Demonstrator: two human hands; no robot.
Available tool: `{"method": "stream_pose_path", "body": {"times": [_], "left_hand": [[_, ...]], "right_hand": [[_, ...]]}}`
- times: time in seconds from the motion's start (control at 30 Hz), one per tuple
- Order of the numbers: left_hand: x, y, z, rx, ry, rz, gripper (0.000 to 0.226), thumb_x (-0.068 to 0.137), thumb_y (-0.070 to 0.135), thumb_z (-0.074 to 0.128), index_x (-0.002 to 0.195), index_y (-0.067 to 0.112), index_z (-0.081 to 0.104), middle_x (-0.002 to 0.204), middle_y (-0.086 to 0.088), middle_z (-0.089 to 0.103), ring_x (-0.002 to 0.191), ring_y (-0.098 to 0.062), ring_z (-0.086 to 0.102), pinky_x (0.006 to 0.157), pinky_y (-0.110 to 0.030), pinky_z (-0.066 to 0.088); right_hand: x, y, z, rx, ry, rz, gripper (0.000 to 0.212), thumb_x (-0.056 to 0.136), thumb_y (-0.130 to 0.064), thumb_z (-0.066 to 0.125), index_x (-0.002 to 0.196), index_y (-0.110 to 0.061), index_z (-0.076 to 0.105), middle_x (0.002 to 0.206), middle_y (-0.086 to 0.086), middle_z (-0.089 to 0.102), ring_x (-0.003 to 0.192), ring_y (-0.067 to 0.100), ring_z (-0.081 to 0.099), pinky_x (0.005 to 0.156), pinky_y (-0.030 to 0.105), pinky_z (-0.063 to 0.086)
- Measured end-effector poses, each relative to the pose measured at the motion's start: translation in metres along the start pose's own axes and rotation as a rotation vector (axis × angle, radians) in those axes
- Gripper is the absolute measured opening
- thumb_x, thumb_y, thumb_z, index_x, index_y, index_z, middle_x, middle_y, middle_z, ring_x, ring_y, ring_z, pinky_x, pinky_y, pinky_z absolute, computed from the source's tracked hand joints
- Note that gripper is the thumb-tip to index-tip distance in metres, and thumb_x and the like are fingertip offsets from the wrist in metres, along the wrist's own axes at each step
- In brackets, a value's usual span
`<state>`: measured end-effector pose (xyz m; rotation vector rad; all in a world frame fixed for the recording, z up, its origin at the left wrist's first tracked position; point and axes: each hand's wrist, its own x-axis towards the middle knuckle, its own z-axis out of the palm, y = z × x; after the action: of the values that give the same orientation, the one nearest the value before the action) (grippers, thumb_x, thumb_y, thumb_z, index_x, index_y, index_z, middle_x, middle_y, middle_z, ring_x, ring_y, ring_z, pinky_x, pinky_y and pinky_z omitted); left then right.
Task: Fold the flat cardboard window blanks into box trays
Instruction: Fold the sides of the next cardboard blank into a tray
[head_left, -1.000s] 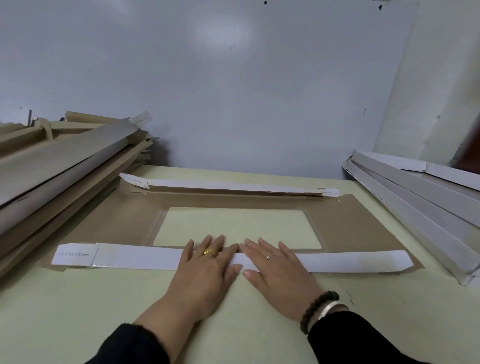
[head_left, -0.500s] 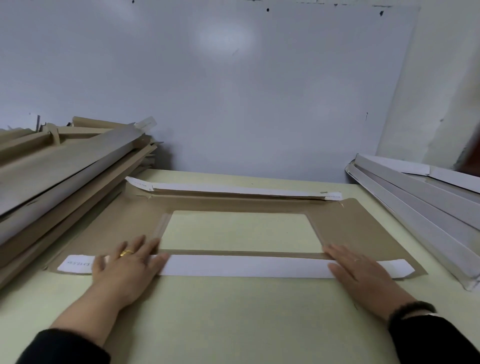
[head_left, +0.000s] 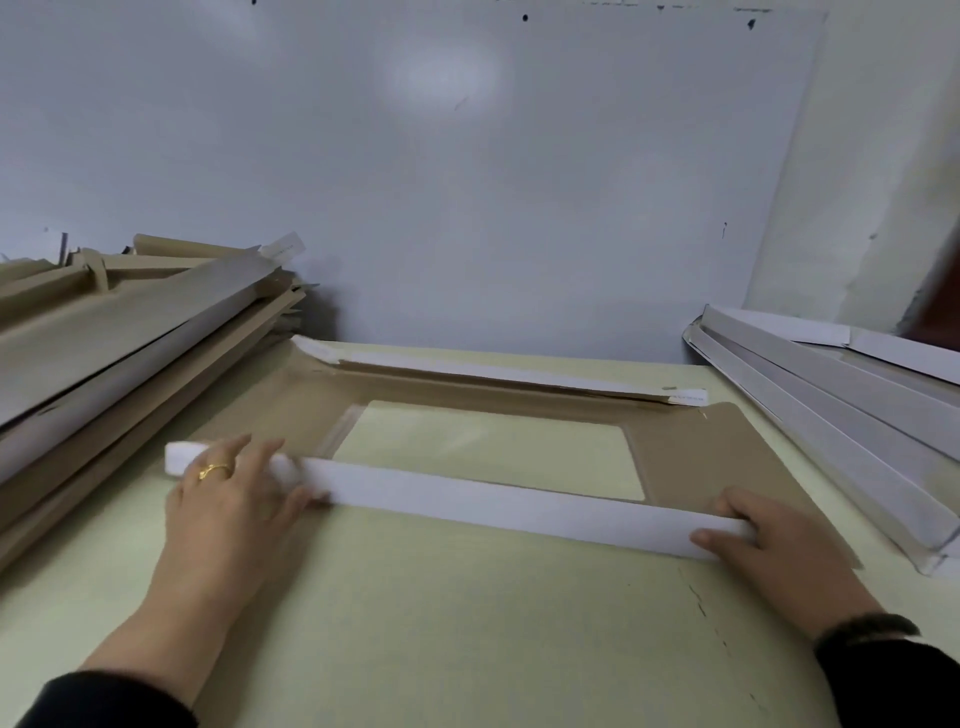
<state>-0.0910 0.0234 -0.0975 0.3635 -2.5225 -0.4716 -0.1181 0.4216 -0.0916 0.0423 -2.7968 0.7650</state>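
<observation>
A brown cardboard window blank (head_left: 691, 447) lies flat on the pale green table, its clear rectangular window in the middle. Its near white flap (head_left: 498, 501) stands raised off the table along the front edge. My left hand (head_left: 228, 493) grips the flap's left end, fingers over the top and thumb in front. At the flap's right end my right hand (head_left: 769, 540) holds it the same way. The far white flap (head_left: 498, 374) lies folded over along the back edge.
A pile of brown and grey cardboard pieces (head_left: 130, 338) fills the left side. A stack of white pieces (head_left: 841, 410) leans along the right edge. A grey wall board rises behind the table (head_left: 467, 649).
My hands slid apart from the flap's middle to its two ends. The near flap, pressed flat before, now stands lifted between them.
</observation>
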Motion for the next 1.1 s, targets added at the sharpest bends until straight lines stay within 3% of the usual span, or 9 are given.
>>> {"method": "stream_pose_path", "body": {"times": [0.13, 0.27, 0.37, 0.53, 0.67, 0.77, 0.93, 1.0, 1.1], "left_hand": [[-0.013, 0.032, 0.006, -0.048, -0.143, 0.238, 0.052, 0.073, 0.018, 0.077, 0.121, 0.009, 0.06, 0.127, -0.02, 0.051, 0.106, -0.041, 0.054, 0.09, -0.044, 0.044], [-0.039, 0.078, 0.022, -0.016, -0.311, 0.482, 0.055, 0.091, 0.04, 0.05, 0.141, 0.035, 0.028, 0.143, 0.001, 0.02, 0.107, -0.016, 0.052, 0.086, -0.023, 0.039], [-0.052, 0.103, 0.028, 0.1, -0.289, 0.616, 0.05, 0.095, 0.03, 0.036, 0.142, 0.033, 0.017, 0.141, -0.001, 0.02, 0.102, -0.02, 0.05, 0.072, -0.026, 0.03], [-0.05, 0.097, 0.022, 0.185, -0.243, 0.701, 0.045, 0.063, 0.019, 0.074, 0.108, 0.022, 0.067, 0.097, -0.003, 0.065, 0.065, -0.018, 0.06, 0.048, -0.018, 0.041], [-0.035, 0.075, 0.017, 0.109, -0.312, 0.56, 0.065, 0.079, 0.021, 0.017, 0.14, 0.03, 0.036, 0.138, 0.003, 0.04, 0.112, -0.017, 0.046, 0.088, -0.021, 0.043], [-0.024, 0.055, 0.018, 0.065, -0.258, 0.583, 0.066, 0.082, 0.019, 0.009, 0.143, 0.036, 0.029, 0.14, 0.01, 0.032, 0.12, -0.01, 0.037, 0.095, -0.017, 0.034], [-0.018, 0.048, 0.011, 0.116, -0.263, 0.665, 0.054, 0.084, 0.009, 0.036, 0.13, 0.032, 0.052, 0.124, 0.007, 0.054, 0.103, -0.013, 0.055, 0.079, -0.01, 0.041], [-0.015, 0.04, 0.015, 0.075, -0.296, 0.635, 0.057, 0.092, 0.013, 0.019, 0.139, 0.041, 0.034, 0.14, 0.012, 0.034, 0.121, -0.008, 0.038, 0.092, -0.009, 0.028], [-0.011, 0.036, 0.022, -0.083, -0.402, 0.543, 0.047, 0.101, 0.022, 0.031, 0.14, 0.046, 0.024, 0.147, 0.018, 0.017, 0.134, 0.0, 0.019, 0.103, -0.008, 0.013]], "right_hand": [[-0.005, -0.02, 0.014, 0.104, -0.076, -0.06, 0.021, 0.082, -0.018, 0.066, 0.068, -0.02, 0.051, 0.066, -0.002, 0.055, 0.067, 0.017, 0.051, 0.06, 0.021, 0.035], [-0.018, -0.061, 0.031, 0.305, -0.11, -0.193, 0.024, 0.082, -0.002, 0.062, 0.085, -0.025, 0.058, 0.049, -0.011, 0.051, 0.051, 0.003, 0.047, 0.053, 0.011, 0.035], [-0.032, -0.087, 0.044, 0.534, -0.203, -0.27, 0.033, 0.083, 0.007, 0.056, 0.096, -0.024, 0.058, 0.05, -0.006, 0.047, 0.051, 0.002, 0.041, 0.055, 0.012, 0.033], [-0.046, -0.105, 0.047, 0.807, -0.451, -0.327, 0.042, 0.084, -0.017, 0.065, 0.12, -0.03, 0.048, 0.077, -0.003, 0.058, 0.071, 0.006, 0.055, 0.07, 0.018, 0.044], [-0.045, -0.083, 0.032, 0.303, -0.498, -0.588, 0.082, 0.06, -0.053, 0.076, 0.128, -0.055, 0.03, 0.126, -0.038, 0.041, 0.121, -0.016, 0.033, 0.101, 0.006, 0.026], [-0.042, -0.067, 0.025, -0.038, -0.44, -0.666, 0.08, 0.07, -0.056, 0.065, 0.122, -0.063, 0.006, 0.13, -0.049, 0.007, 0.122, -0.029, 0.008, 0.102, 0.0, 0.008], [-0.041, -0.058, 0.005, -0.081, -0.27, -0.704, 0.051, 0.067, -0.009, 0.054, 0.112, -0.03, 0.067, 0.118, -0.016, 0.062, 0.102, 0.001, 0.062, 0.084, 0.018, 0.05], [-0.05, -0.071, 0.002, -0.149, -0.25, -0.747, 0.037, 0.073, -0.012, 0.05, 0.094, -0.031, 0.074, 0.102, -0.018, 0.069, 0.087, -0.004, 0.066, 0.082, 0.011, 0.046], [-0.061, -0.088, 0.015, -0.26, -0.203, -0.834, 0.054, 0.091, -0.012, 0.028, 0.082, -0.035, 0.075, 0.096, -0.023, 0.069, 0.086, -0.01, 0.063, 0.089, 0.007, 0.039]]}}
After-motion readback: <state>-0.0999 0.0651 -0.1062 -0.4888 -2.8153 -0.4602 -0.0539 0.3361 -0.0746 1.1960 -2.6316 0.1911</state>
